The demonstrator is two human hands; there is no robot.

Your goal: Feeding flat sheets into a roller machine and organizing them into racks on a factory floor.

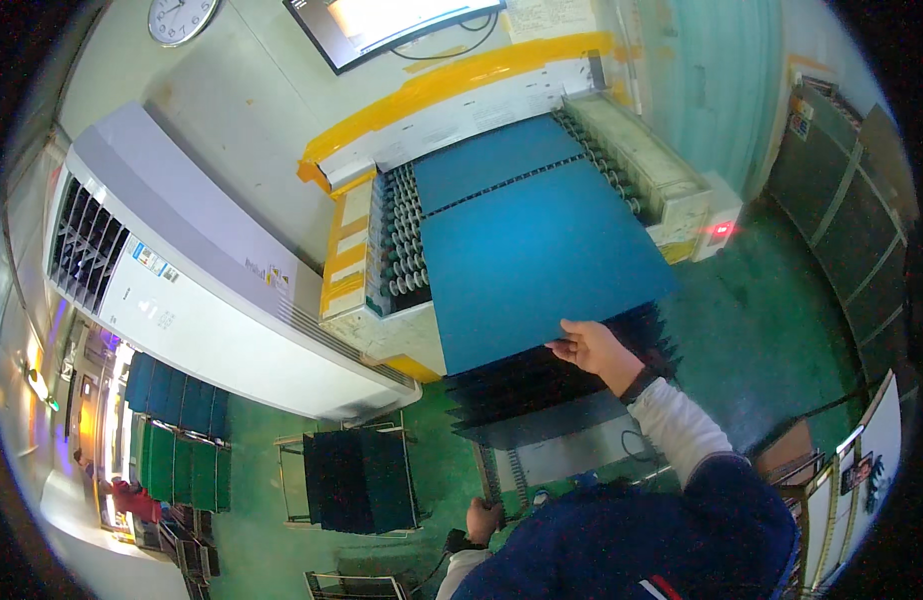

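Observation:
A large flat blue panel lies on the roller conveyor, its near end sticking out past the machine. At that near edge is my right hand, the thumb at the top face and the curled fingers just below the edge. Under it, several dark panels sit in spaced layers, their near edges fanned out. Low in the view, my left hand is closed at the side of a metal rack with a toothed rail. My body hides part of that rack.
A second blue panel follows behind on the rollers. A white air conditioner stands left of the conveyor. Racks of dark panels and green panels stand on the green floor at left. Grey boards lean at right.

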